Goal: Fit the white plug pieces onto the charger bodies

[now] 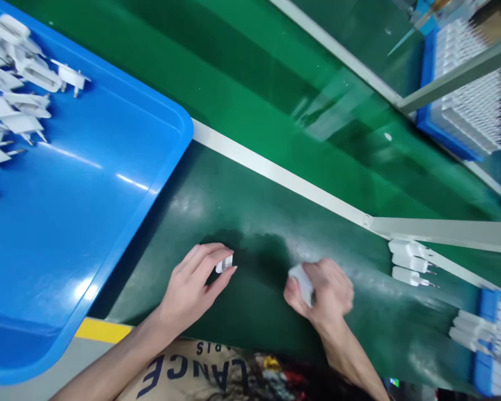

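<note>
Between the thumb and fingertips of my left hand [190, 284] is a small white plastic piece [224, 264], mostly covered by the fingers. My right hand [333, 292], slightly smeared by motion, grips a white block-shaped charger housing [302, 282] between thumb and fingers. Both hands are over the dark green tabletop [250, 192], some distance apart. Near the frame post to the right, several white plug chargers [407, 262] lie side by side, their metal pins pointing right.
A large blue tray [121, 217] at left carries a heap of white plug parts [23, 67]. At lower right is a blue bin [482, 334] of white chargers. Beyond the white metal rail [275, 167] runs a green surface [234, 83]; another blue crate [428, 83] holds densely packed white plugs.
</note>
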Demonstrator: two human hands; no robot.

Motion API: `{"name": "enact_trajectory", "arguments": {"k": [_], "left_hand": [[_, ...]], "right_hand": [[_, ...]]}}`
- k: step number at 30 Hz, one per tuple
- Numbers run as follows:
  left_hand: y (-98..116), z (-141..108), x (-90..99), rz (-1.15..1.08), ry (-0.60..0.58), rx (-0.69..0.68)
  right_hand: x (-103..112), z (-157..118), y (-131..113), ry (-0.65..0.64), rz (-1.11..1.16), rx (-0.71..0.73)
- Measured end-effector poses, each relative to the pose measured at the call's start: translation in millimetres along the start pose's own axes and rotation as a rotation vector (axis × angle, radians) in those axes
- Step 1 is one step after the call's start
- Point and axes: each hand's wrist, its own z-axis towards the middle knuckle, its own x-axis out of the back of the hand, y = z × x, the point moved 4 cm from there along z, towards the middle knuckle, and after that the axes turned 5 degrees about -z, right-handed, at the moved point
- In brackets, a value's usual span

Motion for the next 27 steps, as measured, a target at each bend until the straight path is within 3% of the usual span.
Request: {"name": "enact_trajectory", "arguments": {"k": [4, 9, 13, 16, 19, 23, 27], "left_hand": [[0, 1, -1.2, -0.005, 0.013, -0.003], [5, -1, -2.3, 0.119, 0.039, -0.017], [24, -1, 7.2, 0.199, 0.029, 0.011], [44, 6, 14.6, 0.036, -0.033, 0.07], [54, 14, 11.3, -0.162, -0.176, 0.208], [56, 20, -0.2, -0.392, -0.318, 0.343], [56, 22, -5.9, -0.545, -0.361, 0.415]], "right_hand": [[-10, 2, 1, -0.083, -0.002, 0.012], [-5, 9, -1, -0.175, 0.125, 0.0], [-1, 10, -8, -0.244, 0.249, 0.04], [2, 7, -13, -0.194, 0.317, 0.077], [6, 5, -18, -0.113, 0.373, 0.136], [10, 5, -21, -0.072, 0.381, 0.175], [9, 5, -16, -0.092, 0.486, 0.139]]}}
